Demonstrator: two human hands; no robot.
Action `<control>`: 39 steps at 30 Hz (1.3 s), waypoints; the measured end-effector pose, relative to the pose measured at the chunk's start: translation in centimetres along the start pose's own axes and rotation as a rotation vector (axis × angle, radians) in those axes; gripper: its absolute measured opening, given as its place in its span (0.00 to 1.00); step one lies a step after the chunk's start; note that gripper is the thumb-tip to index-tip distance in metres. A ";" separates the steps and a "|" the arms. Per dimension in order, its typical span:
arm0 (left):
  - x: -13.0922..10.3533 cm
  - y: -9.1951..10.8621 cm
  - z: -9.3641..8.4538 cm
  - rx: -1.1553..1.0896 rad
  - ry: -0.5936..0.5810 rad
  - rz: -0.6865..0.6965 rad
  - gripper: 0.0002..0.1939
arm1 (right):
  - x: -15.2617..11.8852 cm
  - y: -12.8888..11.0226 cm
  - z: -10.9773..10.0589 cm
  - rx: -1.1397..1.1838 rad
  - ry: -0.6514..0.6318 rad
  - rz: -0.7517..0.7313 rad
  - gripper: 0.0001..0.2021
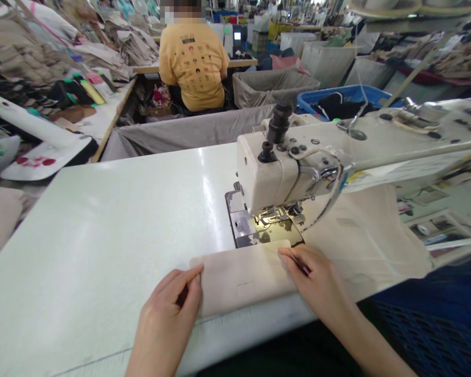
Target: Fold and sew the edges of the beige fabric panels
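A folded beige fabric piece (239,280) lies flat at the front edge of the sewing table, just before the machine's needle plate (245,225). My left hand (170,306) pinches its upper left corner between thumb and forefinger. At the upper right corner, my right hand (317,275) grips the cloth with closed fingers. A slim dark metal tool (300,263), its kind partly hidden, sits within that same hand. The sewing machine head (267,173) stands beyond the cloth, its lamp lighting the presser foot (272,214).
More beige fabric (365,235) lies under the machine arm (408,136) at the right. A cloth-lined bin (172,131) borders the far table edge. Ahead sits a person in a yellow shirt (194,63). A blue crate (432,319) stands at lower right.
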State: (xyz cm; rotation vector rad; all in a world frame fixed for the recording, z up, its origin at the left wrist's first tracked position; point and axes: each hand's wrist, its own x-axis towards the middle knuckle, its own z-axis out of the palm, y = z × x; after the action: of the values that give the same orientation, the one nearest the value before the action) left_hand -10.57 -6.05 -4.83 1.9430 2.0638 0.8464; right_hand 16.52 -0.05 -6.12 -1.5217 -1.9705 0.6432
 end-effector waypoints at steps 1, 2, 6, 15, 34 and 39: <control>-0.1 0.2 0.0 0.024 -0.002 0.011 0.16 | 0.0 0.0 -0.1 -0.021 -0.009 -0.001 0.14; -0.2 0.4 0.0 0.063 -0.009 0.016 0.16 | 0.0 0.0 -0.2 -0.045 -0.019 -0.008 0.13; -0.4 0.8 -0.1 0.319 0.017 0.111 0.14 | 0.0 0.1 -1.3 -0.208 -0.084 -0.162 0.09; 6.7 -0.6 -0.8 0.361 -0.283 0.441 0.15 | 0.0 0.4 -1.7 -0.386 -0.117 -0.450 0.09; 16.9 2.5 5.7 0.382 -0.416 0.636 0.19 | 0.2 -1.6 1.5 -0.384 -0.050 -0.373 0.08; 17.1 2.5 5.8 0.371 -0.412 0.638 0.17 | 0.4 -1.8 1.4 -0.384 -0.061 -0.350 0.08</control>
State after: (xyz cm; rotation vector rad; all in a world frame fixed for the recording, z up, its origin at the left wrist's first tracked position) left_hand -7.68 11.92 -4.08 2.7517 1.4427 0.1013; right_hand 14.26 -0.11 -5.86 -1.3182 -2.4337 0.1714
